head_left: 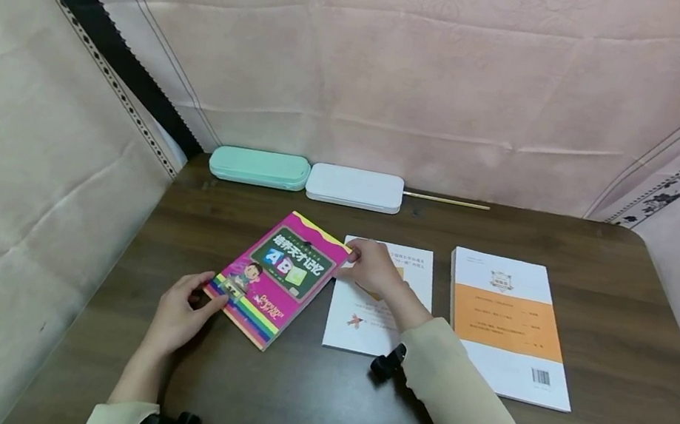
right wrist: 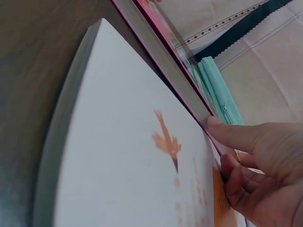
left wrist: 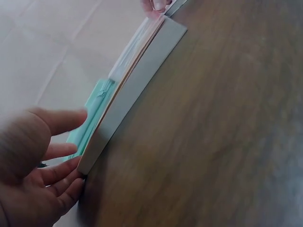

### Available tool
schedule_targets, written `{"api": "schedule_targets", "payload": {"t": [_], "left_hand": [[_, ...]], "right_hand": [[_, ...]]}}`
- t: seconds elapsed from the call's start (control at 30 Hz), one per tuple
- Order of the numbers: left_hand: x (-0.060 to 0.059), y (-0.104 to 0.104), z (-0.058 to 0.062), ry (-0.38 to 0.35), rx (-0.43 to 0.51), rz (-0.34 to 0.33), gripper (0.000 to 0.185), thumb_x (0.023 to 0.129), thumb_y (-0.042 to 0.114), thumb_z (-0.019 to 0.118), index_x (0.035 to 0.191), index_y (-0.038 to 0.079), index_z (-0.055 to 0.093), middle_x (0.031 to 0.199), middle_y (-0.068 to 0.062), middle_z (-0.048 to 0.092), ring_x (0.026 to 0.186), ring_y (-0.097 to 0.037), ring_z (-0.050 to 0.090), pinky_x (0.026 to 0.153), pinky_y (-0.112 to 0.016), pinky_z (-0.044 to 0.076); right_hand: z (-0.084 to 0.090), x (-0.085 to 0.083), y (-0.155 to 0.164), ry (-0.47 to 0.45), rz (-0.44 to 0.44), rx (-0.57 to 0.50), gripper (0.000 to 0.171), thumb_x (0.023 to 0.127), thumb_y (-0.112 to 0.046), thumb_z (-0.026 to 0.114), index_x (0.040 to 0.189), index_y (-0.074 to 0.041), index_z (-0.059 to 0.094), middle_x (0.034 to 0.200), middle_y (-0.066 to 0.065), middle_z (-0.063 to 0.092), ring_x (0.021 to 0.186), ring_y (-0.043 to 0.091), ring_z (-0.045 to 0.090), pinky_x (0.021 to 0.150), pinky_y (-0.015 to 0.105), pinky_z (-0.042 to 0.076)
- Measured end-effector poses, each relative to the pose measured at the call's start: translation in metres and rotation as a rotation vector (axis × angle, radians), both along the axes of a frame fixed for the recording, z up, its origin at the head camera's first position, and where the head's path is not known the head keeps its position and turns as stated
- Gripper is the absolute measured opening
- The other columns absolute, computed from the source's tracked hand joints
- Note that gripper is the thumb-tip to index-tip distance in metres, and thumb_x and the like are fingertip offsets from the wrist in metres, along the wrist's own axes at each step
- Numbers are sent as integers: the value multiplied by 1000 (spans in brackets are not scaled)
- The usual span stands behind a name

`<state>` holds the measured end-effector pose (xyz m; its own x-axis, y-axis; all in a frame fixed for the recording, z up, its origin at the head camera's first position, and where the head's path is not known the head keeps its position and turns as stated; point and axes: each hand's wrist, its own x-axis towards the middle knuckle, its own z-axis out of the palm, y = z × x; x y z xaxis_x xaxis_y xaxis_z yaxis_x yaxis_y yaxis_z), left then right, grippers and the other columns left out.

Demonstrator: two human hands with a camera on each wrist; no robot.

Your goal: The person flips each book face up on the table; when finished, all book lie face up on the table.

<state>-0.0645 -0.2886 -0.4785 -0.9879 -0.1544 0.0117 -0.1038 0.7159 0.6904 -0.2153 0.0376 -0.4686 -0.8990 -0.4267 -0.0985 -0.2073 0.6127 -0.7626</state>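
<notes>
A magenta children's exercise book (head_left: pixel 278 277) with a green panel, the letters A and B and a rainbow band lies tilted between both hands. My right hand (head_left: pixel 373 274) pinches its upper right corner; the right wrist view shows the thumb (right wrist: pixel 218 124) at the book's edge. At the lower left corner is my left hand (head_left: pixel 184 313). Its fingers (left wrist: pixel 71 182) touch that corner in the left wrist view, while the thumb (left wrist: pixel 71 120) stands apart from the cover. A white book (head_left: pixel 364 325) with an orange patch and a small reddish bird lies under the right forearm.
Another white book (head_left: pixel 510 327) with a broad orange band lies to the right. Along the back edge of the wooden table (head_left: pixel 292 414) stand a mint-green case (head_left: pixel 259 168), a white case (head_left: pixel 354 188) and a thin gold-coloured rod (head_left: pixel 446 200). Pale cloth (head_left: pixel 417 75) hangs behind.
</notes>
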Motion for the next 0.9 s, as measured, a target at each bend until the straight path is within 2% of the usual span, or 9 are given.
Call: {"api": "schedule_targets", "payload": {"t": [0.07,0.2,0.33,0.43,0.53,0.7,0.9], "left_hand": [[3,-1,1,-26,-2,-16,67,92,31,78,143,-4,51,135,-23,55,113,-35,57,94,-50,49],[6,-3,1,-61,-5,-48,83,85,39,83,147,-3,47,137,-21,53,112,-33,55,94,-50,49],[9,-3,3,-88,-3,-83,92,80,43,86,148,-3,45,138,-21,51,114,-33,53,97,-53,47],[10,-1,4,-108,-18,-112,97,77,43,88,149,-3,44,136,-19,50,110,-31,52,94,-49,48],[11,2,3,-111,-32,-124,97,76,41,90,149,-4,44,132,-17,51,105,-29,51,90,-46,47],[14,4,1,-92,-29,-104,93,77,36,90,147,-7,45,131,-19,52,110,-31,53,96,-50,48],[14,4,-2,-86,-42,-83,92,78,35,89,147,-6,45,131,-18,52,106,-29,54,89,-45,50]], "right_hand": [[0,-3,-4,15,11,8,33,81,-21,87,106,-8,70,81,5,56,75,18,47,65,29,39],[3,-10,-12,45,38,40,44,78,-17,89,114,-2,69,89,6,56,82,19,49,68,29,42],[7,-15,-19,56,86,76,55,80,-15,88,125,3,65,103,12,58,92,23,51,78,33,48],[8,-18,-22,64,97,95,65,83,-16,86,136,6,57,119,18,58,96,23,52,84,33,50],[7,-20,-24,51,89,76,71,86,-13,83,144,7,49,128,21,57,96,23,58,83,31,53],[3,-22,-28,30,115,14,63,92,-6,75,147,7,46,128,21,62,103,23,67,86,27,56],[2,-24,-35,79,143,7,46,96,-9,71,137,4,57,123,17,65,107,23,66,91,29,56]]}}
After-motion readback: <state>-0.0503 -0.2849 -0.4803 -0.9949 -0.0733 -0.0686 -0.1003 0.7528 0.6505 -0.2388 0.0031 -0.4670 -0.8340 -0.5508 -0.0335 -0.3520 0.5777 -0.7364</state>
